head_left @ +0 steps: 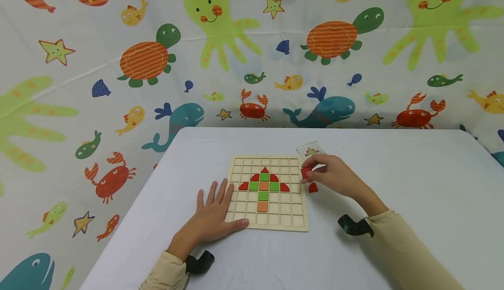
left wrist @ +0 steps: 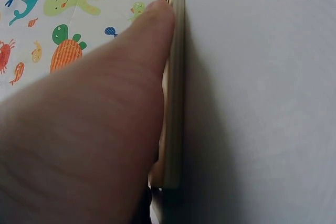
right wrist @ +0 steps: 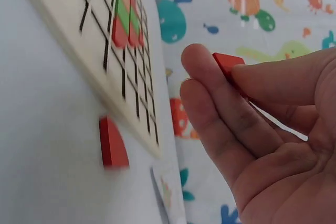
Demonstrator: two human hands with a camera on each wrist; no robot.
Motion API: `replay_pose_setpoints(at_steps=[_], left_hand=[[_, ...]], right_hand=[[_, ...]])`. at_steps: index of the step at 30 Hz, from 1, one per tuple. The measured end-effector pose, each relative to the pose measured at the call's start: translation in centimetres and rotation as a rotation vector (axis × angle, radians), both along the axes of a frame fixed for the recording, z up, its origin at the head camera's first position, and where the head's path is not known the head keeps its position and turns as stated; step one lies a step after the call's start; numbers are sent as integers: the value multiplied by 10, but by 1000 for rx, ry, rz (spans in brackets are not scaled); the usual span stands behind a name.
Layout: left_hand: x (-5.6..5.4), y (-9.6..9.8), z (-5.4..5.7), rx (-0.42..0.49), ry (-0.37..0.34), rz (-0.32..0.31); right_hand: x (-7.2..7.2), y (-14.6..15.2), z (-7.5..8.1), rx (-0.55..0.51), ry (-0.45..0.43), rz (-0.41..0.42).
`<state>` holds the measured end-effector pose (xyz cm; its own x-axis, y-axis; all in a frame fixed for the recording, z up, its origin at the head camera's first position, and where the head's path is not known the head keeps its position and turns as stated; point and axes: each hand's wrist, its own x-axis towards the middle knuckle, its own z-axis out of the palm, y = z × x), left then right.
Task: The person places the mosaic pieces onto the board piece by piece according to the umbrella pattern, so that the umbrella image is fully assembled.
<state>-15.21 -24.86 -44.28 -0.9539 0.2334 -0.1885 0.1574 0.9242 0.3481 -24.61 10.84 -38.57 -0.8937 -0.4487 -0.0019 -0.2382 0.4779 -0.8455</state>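
A wooden grid board (head_left: 241, 202) lies on the white table, with red, green and orange pieces set in its squares as a tree-like figure. My left hand (head_left: 212, 215) rests with fingers spread on the board's near left corner, thumb along the front edge. Beyond the board's right edge, my right hand (head_left: 332, 174) pinches a small red block (head_left: 305, 172) between thumb and fingers. The right wrist view shows this red block (right wrist: 229, 67) under the thumb. On the table below that hand lies a red quarter-round piece (head_left: 313, 187), beside the board.
A small pattern card (head_left: 303, 151) with a printed grid and coloured figure lies behind the right hand. A curtain (head_left: 244, 32) printed with sea animals hangs behind the table (head_left: 433, 185). Black wrist cameras (head_left: 200, 262) sit at both sleeves.
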Motion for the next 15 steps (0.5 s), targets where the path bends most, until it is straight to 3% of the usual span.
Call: replay_pose_setpoints(at_steps=[11, 15], left_hand=[[-1, -1, 0, -4, 2, -1], [0, -1, 0, -2, -5, -1]], right_hand=[[29, -44, -4, -212, -128, 130], [41, -58, -10, -245, -141, 169]])
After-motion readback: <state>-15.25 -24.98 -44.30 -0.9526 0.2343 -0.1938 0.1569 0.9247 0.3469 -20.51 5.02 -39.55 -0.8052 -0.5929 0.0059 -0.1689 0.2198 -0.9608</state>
